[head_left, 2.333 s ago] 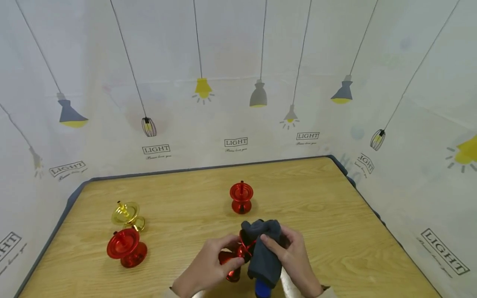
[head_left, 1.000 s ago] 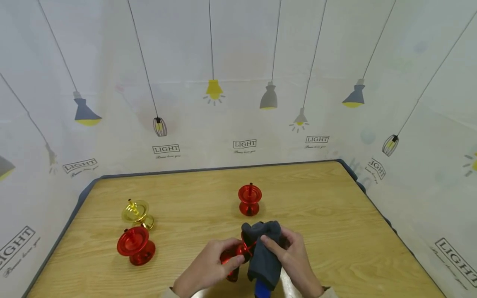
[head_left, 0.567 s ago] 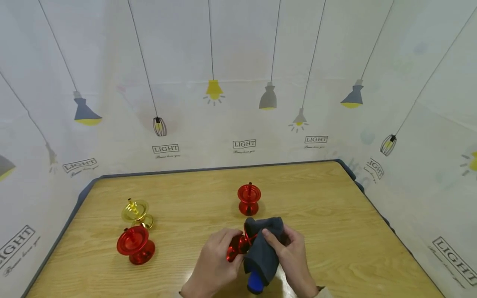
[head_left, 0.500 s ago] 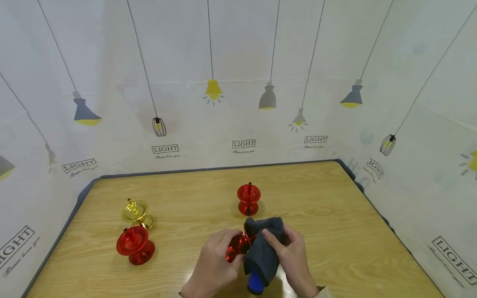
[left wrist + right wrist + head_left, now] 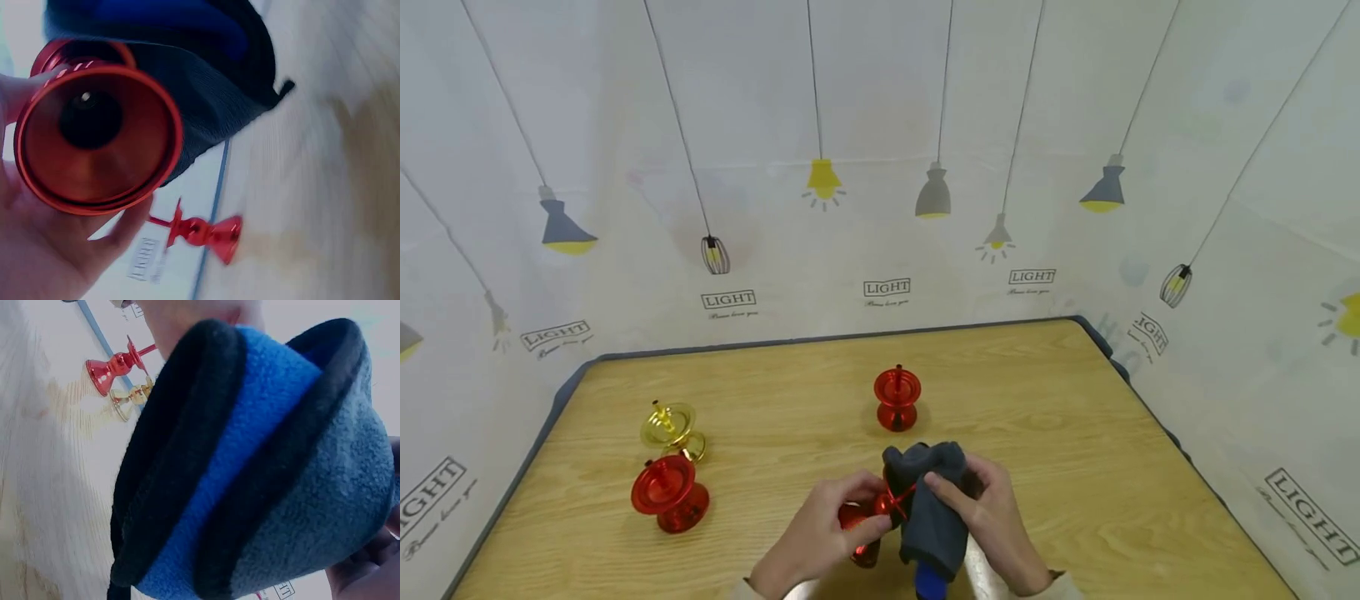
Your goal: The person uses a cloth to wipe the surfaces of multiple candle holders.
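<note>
My left hand [image 5: 820, 529] grips a shiny red candle holder [image 5: 859, 518] by its stem, the holder lying tilted on its side. In the left wrist view the hollow base [image 5: 144, 144] of this candle holder faces the camera. My right hand [image 5: 1000, 525] pinches a dark grey cloth [image 5: 936, 525] with a blue underside, thumb on top. The cloth is wrapped over the candle holder's dish end and hides most of it. Folds of the blue side [image 5: 262, 406] fill the right wrist view.
A red candle holder [image 5: 897, 408] stands upright beyond the hands. At the left, a gold candle holder [image 5: 668, 427] stands just behind another red candle holder [image 5: 668, 492]. The wooden table [image 5: 1015, 392] meets a lamp-printed backdrop [image 5: 880, 225] along its back and sides.
Since half a second ago, my left hand has shifted slightly left and turned the candle holder's base toward me. The cloth has turned with it. The head view has shifted slightly.
</note>
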`<state>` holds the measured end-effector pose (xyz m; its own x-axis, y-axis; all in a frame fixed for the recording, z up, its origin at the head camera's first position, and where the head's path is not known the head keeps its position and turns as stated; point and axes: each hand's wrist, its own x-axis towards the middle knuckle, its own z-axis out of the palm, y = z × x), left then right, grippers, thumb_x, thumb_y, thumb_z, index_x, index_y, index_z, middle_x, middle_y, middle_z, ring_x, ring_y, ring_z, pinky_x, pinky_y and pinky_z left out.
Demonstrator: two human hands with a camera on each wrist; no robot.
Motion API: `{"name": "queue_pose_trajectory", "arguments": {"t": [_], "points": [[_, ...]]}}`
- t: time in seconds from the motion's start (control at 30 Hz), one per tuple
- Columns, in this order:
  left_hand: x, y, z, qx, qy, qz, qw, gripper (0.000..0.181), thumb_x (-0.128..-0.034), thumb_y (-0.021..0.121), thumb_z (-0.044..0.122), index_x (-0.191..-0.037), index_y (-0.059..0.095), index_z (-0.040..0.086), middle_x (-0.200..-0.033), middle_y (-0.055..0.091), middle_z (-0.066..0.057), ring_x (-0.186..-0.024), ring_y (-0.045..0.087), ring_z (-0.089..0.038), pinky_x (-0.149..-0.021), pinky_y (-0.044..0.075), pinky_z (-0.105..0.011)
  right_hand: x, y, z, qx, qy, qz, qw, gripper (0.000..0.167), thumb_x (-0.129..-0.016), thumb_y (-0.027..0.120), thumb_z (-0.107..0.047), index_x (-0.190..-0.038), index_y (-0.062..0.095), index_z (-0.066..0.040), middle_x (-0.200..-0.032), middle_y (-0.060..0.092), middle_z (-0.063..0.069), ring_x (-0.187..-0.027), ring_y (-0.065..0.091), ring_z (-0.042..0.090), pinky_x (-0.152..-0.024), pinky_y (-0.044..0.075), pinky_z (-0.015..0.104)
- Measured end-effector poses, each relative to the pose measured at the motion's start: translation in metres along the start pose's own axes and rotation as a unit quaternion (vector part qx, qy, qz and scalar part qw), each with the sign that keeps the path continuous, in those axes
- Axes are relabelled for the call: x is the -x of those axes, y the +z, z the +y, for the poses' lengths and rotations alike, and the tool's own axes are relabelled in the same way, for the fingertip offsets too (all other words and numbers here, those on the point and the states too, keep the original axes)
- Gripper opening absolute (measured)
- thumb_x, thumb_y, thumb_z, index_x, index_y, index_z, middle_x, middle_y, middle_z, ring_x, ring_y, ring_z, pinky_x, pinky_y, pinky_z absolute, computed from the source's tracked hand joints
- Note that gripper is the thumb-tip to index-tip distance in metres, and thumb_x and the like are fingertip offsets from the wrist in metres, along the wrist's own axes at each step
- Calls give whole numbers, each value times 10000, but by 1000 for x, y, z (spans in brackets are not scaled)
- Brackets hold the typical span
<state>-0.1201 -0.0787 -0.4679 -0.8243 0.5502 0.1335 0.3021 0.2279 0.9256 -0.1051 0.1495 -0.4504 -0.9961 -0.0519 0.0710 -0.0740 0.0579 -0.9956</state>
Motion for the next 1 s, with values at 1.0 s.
{"name": "queue_pose_trajectory", "arguments": {"t": [1.0], "points": [[3, 2, 4, -19, -295, -512, 9983, 303, -1008, 638, 291, -1223, 693, 84, -1088, 749, -80, -889, 684, -25, -750, 575, -207, 2, -3, 2, 148, -473, -340, 9982, 198, -932, 726, -102, -1096, 726, 8, -1055, 742, 165, -919, 723, 143, -779, 598, 292]]}}
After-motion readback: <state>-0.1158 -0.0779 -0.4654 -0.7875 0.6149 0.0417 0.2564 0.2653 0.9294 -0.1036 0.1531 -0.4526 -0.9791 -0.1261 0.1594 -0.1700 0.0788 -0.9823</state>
